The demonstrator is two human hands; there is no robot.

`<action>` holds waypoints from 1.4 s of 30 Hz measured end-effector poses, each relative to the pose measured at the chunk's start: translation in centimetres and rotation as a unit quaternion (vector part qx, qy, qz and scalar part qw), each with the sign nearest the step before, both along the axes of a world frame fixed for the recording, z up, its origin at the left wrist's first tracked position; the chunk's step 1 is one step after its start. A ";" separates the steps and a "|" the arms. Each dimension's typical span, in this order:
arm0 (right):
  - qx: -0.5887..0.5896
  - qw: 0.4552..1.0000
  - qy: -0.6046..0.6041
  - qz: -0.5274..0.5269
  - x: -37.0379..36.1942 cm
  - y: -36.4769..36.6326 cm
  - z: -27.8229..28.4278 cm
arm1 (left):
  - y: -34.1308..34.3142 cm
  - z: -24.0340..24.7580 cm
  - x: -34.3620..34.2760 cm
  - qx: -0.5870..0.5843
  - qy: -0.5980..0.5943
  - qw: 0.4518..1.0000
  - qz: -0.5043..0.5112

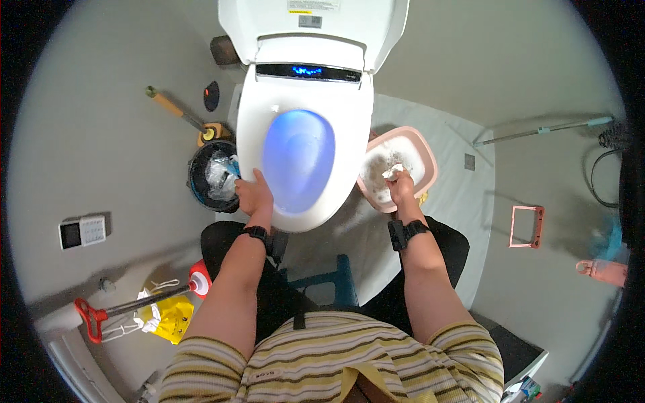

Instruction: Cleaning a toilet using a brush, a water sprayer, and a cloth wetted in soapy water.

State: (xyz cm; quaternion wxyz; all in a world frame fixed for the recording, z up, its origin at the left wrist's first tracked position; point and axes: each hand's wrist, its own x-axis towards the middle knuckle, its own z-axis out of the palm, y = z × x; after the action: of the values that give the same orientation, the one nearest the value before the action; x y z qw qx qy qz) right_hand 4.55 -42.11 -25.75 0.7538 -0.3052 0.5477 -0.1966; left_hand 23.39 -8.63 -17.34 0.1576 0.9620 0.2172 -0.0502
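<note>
Your left hand [253, 195] lies flat on the left rim of the white toilet bowl [302, 144], fingers spread and gripping nothing — a prop while you lean in. Your right hand [402, 187] is down in the pink basin [425, 160] that sits on the floor just beside the bowl's right side, fingers closed on a white cloth [392, 172] in the sudsy water.

The step in hand looks like wetting and wringing the cloth. Squeeze it low, inside the basin's walls, so the foam drips back into the water and not onto the pale floor mat [457, 195] under it. The basin is light and stands close to the mat's edge — press straight down as you wring, not outward, or it may tip or slide.

Keep the left palm where it is; the rim is smooth and may be slick once wet, so do not load it heavily. Lift the cloth only when it stops streaming, and carry it the short way over the bowl's right edge. The black bin [213, 176] at the bowl's left side stands well apart from this.
</note>
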 end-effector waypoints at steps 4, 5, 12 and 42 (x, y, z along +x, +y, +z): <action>-0.105 0.992 -0.036 0.067 -1.9 1.3 5.2 | -0.3 1.4 -0.6 -0.084 0.032 0.996 -0.022; -0.149 0.982 0.011 0.119 -1.3 3.4 8.1 | 0.5 1.2 -0.7 -0.036 0.004 0.999 -0.024; -0.107 0.947 0.006 0.303 1.0 13.8 15.9 | -3.3 1.6 -4.7 -0.480 0.034 0.835 -0.268; -0.079 0.915 -0.154 0.366 -3.1 17.8 21.7 | 0.9 14.0 -12.7 -0.777 0.095 0.611 -0.118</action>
State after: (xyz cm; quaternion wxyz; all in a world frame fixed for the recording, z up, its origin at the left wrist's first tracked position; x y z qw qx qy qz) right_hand 1.49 -24.34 -4.01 0.8213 -0.5089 0.2578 0.0057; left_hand 10.68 -7.72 -3.30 0.8174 0.4862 -0.0053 -0.3090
